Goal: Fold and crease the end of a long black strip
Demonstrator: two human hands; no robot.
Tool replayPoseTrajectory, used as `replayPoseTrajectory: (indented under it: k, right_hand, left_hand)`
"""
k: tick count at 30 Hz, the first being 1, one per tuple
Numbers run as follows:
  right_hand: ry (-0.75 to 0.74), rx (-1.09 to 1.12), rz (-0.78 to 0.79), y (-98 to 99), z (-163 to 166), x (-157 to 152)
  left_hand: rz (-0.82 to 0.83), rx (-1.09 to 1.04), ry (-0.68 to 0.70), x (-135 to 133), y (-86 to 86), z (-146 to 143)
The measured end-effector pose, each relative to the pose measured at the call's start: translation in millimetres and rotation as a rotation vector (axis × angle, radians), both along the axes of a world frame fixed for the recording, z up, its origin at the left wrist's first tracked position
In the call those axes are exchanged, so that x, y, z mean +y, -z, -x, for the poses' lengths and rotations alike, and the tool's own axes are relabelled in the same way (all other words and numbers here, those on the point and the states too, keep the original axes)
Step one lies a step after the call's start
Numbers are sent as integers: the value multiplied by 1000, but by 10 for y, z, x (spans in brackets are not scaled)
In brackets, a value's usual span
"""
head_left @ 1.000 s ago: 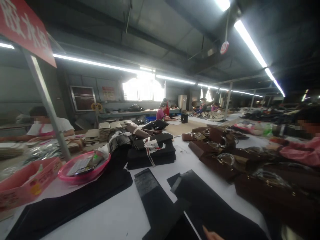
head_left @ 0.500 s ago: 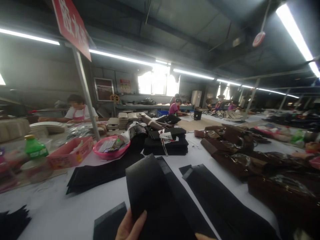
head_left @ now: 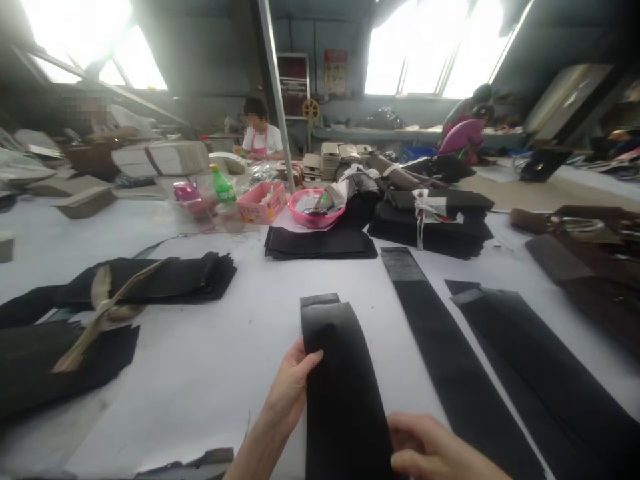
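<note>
My left hand (head_left: 294, 373) grips the left edge of a long black strip (head_left: 345, 393), thumb on top and fingers beneath. My right hand (head_left: 427, 443) pinches the strip's right edge closer to me. Its far end lies over the end of another black piece (head_left: 319, 299). To the right, a single black strip (head_left: 437, 327) with a greyish far end rests on the white tabletop (head_left: 215, 373). Beyond that one lie overlapping black strips (head_left: 545, 353).
Cloth-tied black bundles (head_left: 165, 280) are at left. Farther back stand a pink basket (head_left: 320, 218), a pink box (head_left: 263, 202), a green bottle (head_left: 223, 185) and a tied black stack (head_left: 433, 223). Brown pieces (head_left: 590, 267) lie at right. Several people work behind a metal post (head_left: 277, 93).
The view has swung left and down. The held strip, raised earlier, is now lower over the table, its far end on another piece. More of both hands shows.
</note>
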State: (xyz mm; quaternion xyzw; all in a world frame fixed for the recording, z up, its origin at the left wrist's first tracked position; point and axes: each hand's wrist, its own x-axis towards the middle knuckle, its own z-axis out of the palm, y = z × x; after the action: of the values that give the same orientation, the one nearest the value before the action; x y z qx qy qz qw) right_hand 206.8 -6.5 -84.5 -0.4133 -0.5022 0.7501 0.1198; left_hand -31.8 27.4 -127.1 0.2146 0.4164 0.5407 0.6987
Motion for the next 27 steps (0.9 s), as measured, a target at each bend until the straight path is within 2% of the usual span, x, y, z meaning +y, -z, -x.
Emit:
replayPoseTrajectory:
  k: [3,5,9,12,14,18,23,27]
  right_hand:
    - [128,-94,-136,311,-15,311]
    - [217,-125,-178,427,46,520]
    - [295,-21,-194,445,315,840]
    - [360,121,-180,441,503,998]
    - [398,123,-232,479,578,1090]
    - [388,24,-385,619,645,1278]
    - [342,-214,-615,797,687,1492]
    - [231,-419,-741,874,699,1599]
  left_hand:
    - [13,-10,38,-93,92,-31]
    - [11,-15,57,-116,110,-56]
    - [0,18,89,-108,123,-59]
    - [-37,109,97,-43,104,17]
    - [-58,203,91,42,79,102]
    - [-48,453,85,285,105,279]
    - [-58,660,65,563,356,380]
    - [-10,749,74,683,524,399]
